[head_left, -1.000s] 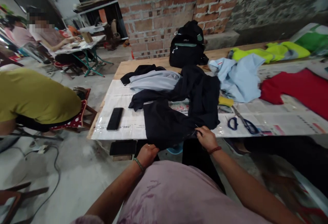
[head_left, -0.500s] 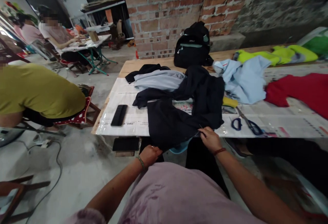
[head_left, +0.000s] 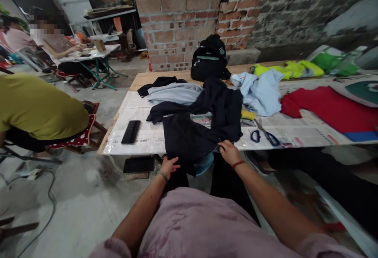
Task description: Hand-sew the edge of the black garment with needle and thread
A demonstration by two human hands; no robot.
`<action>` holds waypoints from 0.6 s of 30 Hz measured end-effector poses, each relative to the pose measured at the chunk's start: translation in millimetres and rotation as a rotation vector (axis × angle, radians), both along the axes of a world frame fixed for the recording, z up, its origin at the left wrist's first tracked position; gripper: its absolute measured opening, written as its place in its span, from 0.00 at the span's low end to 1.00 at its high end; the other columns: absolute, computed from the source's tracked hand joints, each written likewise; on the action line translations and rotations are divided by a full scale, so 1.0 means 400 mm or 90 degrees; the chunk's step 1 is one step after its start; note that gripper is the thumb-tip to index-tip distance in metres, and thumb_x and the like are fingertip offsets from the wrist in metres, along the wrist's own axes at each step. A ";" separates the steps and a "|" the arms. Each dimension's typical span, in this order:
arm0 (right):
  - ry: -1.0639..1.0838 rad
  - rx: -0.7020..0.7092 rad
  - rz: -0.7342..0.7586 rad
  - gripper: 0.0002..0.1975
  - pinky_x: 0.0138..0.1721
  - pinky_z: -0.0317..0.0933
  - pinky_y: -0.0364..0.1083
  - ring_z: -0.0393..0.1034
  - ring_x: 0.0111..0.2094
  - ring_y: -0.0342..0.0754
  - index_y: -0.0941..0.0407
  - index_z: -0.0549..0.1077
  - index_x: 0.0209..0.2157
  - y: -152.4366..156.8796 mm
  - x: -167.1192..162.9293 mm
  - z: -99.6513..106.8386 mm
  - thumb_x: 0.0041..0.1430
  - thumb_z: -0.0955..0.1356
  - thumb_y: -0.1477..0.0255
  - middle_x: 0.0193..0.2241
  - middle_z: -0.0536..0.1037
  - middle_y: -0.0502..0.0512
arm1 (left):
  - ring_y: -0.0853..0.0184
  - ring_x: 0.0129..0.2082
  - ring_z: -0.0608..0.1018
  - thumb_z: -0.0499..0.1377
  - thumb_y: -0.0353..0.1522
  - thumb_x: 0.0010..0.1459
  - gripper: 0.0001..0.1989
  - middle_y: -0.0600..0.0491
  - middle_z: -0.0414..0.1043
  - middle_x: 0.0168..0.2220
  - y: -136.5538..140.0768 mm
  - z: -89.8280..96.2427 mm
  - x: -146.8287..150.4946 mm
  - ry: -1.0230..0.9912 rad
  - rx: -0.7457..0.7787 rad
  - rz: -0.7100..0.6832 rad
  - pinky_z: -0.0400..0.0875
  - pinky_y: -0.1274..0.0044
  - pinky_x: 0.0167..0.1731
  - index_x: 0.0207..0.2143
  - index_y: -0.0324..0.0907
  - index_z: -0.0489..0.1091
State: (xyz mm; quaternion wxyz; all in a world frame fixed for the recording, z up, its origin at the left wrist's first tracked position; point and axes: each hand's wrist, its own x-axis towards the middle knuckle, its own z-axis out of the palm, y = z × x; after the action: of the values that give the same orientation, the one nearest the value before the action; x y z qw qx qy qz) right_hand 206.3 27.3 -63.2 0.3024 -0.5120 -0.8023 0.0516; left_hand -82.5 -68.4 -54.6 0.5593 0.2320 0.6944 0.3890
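Observation:
A black garment (head_left: 189, 134) lies bunched on the table, one edge hanging over the front. My left hand (head_left: 169, 166) is at the lower left of that edge, fingers stretched and apart, holding nothing I can see. At the garment's right front edge my right hand (head_left: 229, 152) is closed in a pinch on the cloth. A thin pale sliver, like a needle or thread, shows by its fingertips; it is too small to tell which. To the right lie scissors (head_left: 272, 139) with dark blue handles, partly open, beside a yellow item (head_left: 248, 115).
The paper-covered table (head_left: 147, 144) also bears a phone (head_left: 130, 132), grey cloth (head_left: 175, 93), a black backpack (head_left: 208, 59), a light blue garment (head_left: 262, 93) and a red garment (head_left: 313, 102). Another dark device (head_left: 138, 164) sits below the front edge. A person in olive (head_left: 41, 110) sits at left.
My left hand has come off the garment's lower edge, its fingers now spread. The right hand keeps its pinch. The view has turned somewhat to the right.

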 end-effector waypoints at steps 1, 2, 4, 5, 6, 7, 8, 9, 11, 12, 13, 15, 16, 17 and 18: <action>-0.005 -0.001 -0.003 0.11 0.36 0.62 0.43 0.66 0.32 0.45 0.57 0.73 0.33 -0.001 -0.001 0.002 0.50 0.60 0.77 0.28 0.69 0.54 | 0.69 0.26 0.76 0.61 0.40 0.45 0.22 0.50 0.66 0.44 0.007 0.003 -0.002 -0.056 -0.006 0.019 0.66 0.78 0.25 0.40 0.45 0.57; -0.010 -0.002 -0.005 0.11 0.36 0.62 0.43 0.66 0.31 0.45 0.57 0.73 0.33 -0.001 -0.001 0.005 0.50 0.60 0.77 0.28 0.69 0.54 | 0.69 0.27 0.76 0.62 0.40 0.44 0.22 0.51 0.65 0.45 0.011 0.006 -0.004 -0.093 -0.001 0.027 0.66 0.78 0.25 0.39 0.45 0.57; -0.022 -0.004 -0.007 0.11 0.36 0.62 0.43 0.66 0.31 0.45 0.57 0.73 0.32 -0.002 -0.001 0.010 0.50 0.60 0.77 0.28 0.69 0.54 | 0.69 0.30 0.76 0.62 0.38 0.44 0.18 0.50 0.66 0.44 0.006 0.014 -0.008 -0.116 0.019 0.044 0.67 0.77 0.27 0.36 0.43 0.60; -0.025 -0.005 -0.008 0.11 0.36 0.62 0.43 0.66 0.32 0.45 0.57 0.73 0.32 -0.002 -0.001 0.012 0.50 0.61 0.77 0.28 0.69 0.54 | 0.69 0.31 0.75 0.62 0.38 0.44 0.16 0.50 0.67 0.43 -0.003 0.019 -0.010 -0.110 0.032 0.059 0.67 0.77 0.28 0.35 0.42 0.61; -0.026 -0.006 -0.007 0.11 0.36 0.62 0.42 0.66 0.32 0.45 0.58 0.73 0.32 -0.002 -0.001 0.013 0.50 0.61 0.77 0.28 0.70 0.54 | 0.69 0.32 0.75 0.61 0.37 0.45 0.15 0.50 0.68 0.42 -0.016 0.024 -0.011 -0.106 0.047 0.075 0.68 0.77 0.29 0.34 0.41 0.63; -0.026 -0.007 -0.006 0.11 0.36 0.62 0.42 0.66 0.32 0.45 0.58 0.73 0.33 -0.001 0.000 0.013 0.50 0.61 0.78 0.28 0.70 0.54 | 0.70 0.32 0.75 0.62 0.35 0.45 0.13 0.50 0.69 0.40 -0.030 0.030 -0.012 -0.110 0.060 0.093 0.68 0.77 0.30 0.33 0.40 0.64; -0.026 -0.007 -0.005 0.12 0.35 0.62 0.42 0.66 0.32 0.44 0.57 0.73 0.33 -0.001 0.000 0.012 0.50 0.61 0.78 0.28 0.70 0.54 | 0.69 0.31 0.75 0.62 0.34 0.45 0.12 0.51 0.70 0.38 -0.046 0.037 -0.013 -0.135 0.070 0.109 0.68 0.77 0.30 0.32 0.40 0.64; -0.025 -0.008 -0.004 0.12 0.35 0.62 0.42 0.66 0.32 0.44 0.57 0.73 0.33 0.000 0.001 0.011 0.50 0.61 0.78 0.28 0.70 0.54 | 0.69 0.30 0.75 0.62 0.32 0.44 0.12 0.51 0.71 0.36 -0.063 0.043 -0.012 -0.187 0.077 0.115 0.69 0.76 0.31 0.32 0.39 0.64; -0.018 -0.007 -0.001 0.11 0.34 0.62 0.42 0.66 0.31 0.44 0.57 0.73 0.32 0.000 0.000 0.011 0.50 0.61 0.78 0.28 0.71 0.54 | 0.67 0.28 0.76 0.62 0.29 0.44 0.11 0.53 0.72 0.30 -0.090 0.053 -0.010 -0.305 0.055 0.117 0.70 0.73 0.31 0.30 0.39 0.63; -0.008 -0.003 -0.004 0.11 0.34 0.62 0.42 0.66 0.31 0.44 0.57 0.73 0.32 0.000 -0.001 0.015 0.49 0.61 0.78 0.28 0.70 0.54 | 0.66 0.27 0.76 0.61 0.27 0.44 0.10 0.53 0.71 0.28 -0.099 0.056 -0.007 -0.342 0.030 0.121 0.71 0.72 0.31 0.29 0.39 0.62; 0.005 0.004 -0.004 0.11 0.34 0.62 0.42 0.66 0.31 0.45 0.57 0.73 0.31 0.000 -0.005 0.023 0.49 0.61 0.78 0.28 0.70 0.54 | 0.67 0.26 0.76 0.61 0.26 0.44 0.10 0.54 0.71 0.26 -0.103 0.057 -0.004 -0.360 0.003 0.128 0.71 0.72 0.31 0.28 0.39 0.61; 0.033 0.026 0.007 0.10 0.34 0.62 0.42 0.67 0.31 0.45 0.57 0.73 0.31 0.000 -0.016 0.056 0.49 0.61 0.78 0.27 0.70 0.54 | 0.67 0.23 0.75 0.59 0.25 0.46 0.08 0.55 0.70 0.24 -0.100 0.056 0.002 -0.356 -0.044 0.141 0.71 0.72 0.29 0.28 0.39 0.61; 0.042 0.041 0.022 0.10 0.35 0.62 0.42 0.66 0.31 0.45 0.57 0.73 0.31 0.001 -0.023 0.081 0.49 0.61 0.78 0.28 0.70 0.54 | 0.68 0.22 0.75 0.59 0.25 0.47 0.08 0.55 0.70 0.24 -0.094 0.055 0.004 -0.344 -0.059 0.145 0.71 0.73 0.27 0.28 0.39 0.60; 0.043 0.057 0.041 0.10 0.35 0.62 0.42 0.66 0.31 0.45 0.57 0.73 0.31 0.003 -0.031 0.110 0.50 0.61 0.77 0.27 0.70 0.54 | 0.68 0.21 0.75 0.58 0.26 0.47 0.07 0.55 0.70 0.23 -0.086 0.054 0.006 -0.329 -0.066 0.145 0.71 0.73 0.26 0.28 0.39 0.60; 0.041 0.075 0.061 0.10 0.36 0.62 0.42 0.66 0.31 0.45 0.57 0.73 0.31 0.007 -0.040 0.144 0.50 0.61 0.77 0.27 0.70 0.54 | 0.68 0.21 0.75 0.58 0.26 0.48 0.07 0.54 0.70 0.24 -0.077 0.055 0.008 -0.313 -0.062 0.145 0.71 0.74 0.25 0.29 0.39 0.60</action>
State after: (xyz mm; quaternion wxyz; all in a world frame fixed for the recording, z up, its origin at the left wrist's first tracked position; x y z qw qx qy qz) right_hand 190.3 30.2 -5.7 0.3550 -0.4523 -0.8174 0.0357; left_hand -79.3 -99.3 -32.8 0.6740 0.0235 0.5775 0.4601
